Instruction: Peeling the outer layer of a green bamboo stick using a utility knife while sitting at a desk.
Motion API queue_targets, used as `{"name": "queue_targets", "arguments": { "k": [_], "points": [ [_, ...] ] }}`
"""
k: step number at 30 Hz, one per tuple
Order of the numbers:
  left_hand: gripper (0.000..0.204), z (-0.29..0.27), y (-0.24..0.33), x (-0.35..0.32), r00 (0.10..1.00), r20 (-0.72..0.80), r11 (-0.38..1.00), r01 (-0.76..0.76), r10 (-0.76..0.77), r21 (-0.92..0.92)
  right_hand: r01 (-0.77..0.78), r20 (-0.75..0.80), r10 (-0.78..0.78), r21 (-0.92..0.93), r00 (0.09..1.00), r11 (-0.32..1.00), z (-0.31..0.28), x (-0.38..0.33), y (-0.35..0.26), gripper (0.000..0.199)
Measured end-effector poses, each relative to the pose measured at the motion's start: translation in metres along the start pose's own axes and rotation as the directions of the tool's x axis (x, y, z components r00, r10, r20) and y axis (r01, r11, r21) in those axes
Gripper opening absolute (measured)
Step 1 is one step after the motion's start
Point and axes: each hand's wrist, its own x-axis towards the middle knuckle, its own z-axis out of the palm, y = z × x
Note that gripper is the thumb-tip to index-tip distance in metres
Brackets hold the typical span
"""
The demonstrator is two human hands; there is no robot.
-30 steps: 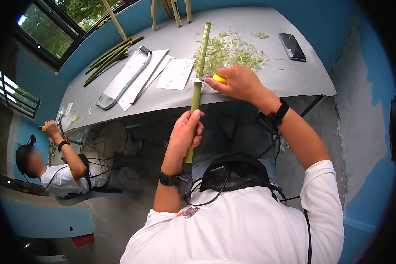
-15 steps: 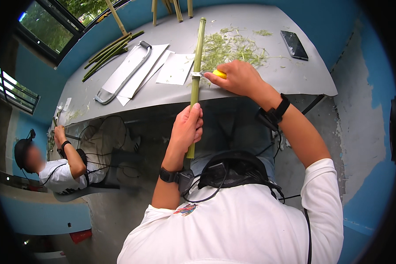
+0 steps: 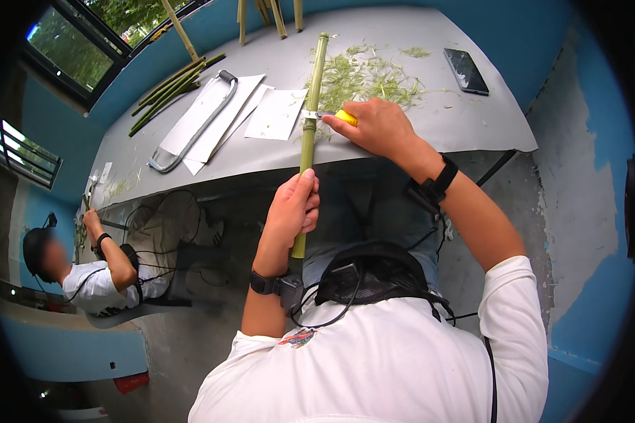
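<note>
A long green bamboo stick point(image 3: 315, 81) runs from over the grey table to below its near edge. My left hand point(image 3: 296, 203) is closed around its lower part, just off the table edge, and the near end sticks out under my fingers. My right hand point(image 3: 377, 125) grips the yellow handle of a small peeler point(image 3: 346, 118). Its pale head lies across the stick just above a joint ring. My fingers hide part of the handle. Thin green shavings point(image 3: 363, 77) are strewn on the table beyond my right hand.
White paper sheets point(image 3: 276, 115) and a grey hacksaw point(image 3: 212, 127) lie left of the stick. Several green bamboo stalks point(image 3: 166, 95) are farther left; a black phone point(image 3: 466, 71) is at right. A co-worker point(image 3: 113, 275) sits at far left, hands on a thin stalk. The grey table point(image 3: 473, 127) ends before me.
The stick and my left hand have come slightly toward me. The peeler sits a little farther up the stick. The whole view has shifted slightly.
</note>
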Motion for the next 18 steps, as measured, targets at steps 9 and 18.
{"name": "queue_targets", "arguments": {
  "k": [9,18],
  "points": [
    [0.038,0.003,-0.007,-0.006,0.999,-0.02,0.996,-0.032,0.034,0.086,-0.026,-0.012,0.026,0.001,1.0,1.0,-0.003,-0.001,0.0,0.069],
    [0.042,-0.021,0.002,0.002,1.0,0.027,0.997,-0.005,0.007,-0.075,0.028,0.043,-0.031,0.071,0.999,0.997,-0.001,0.003,-0.01,0.068]
  ]
}}
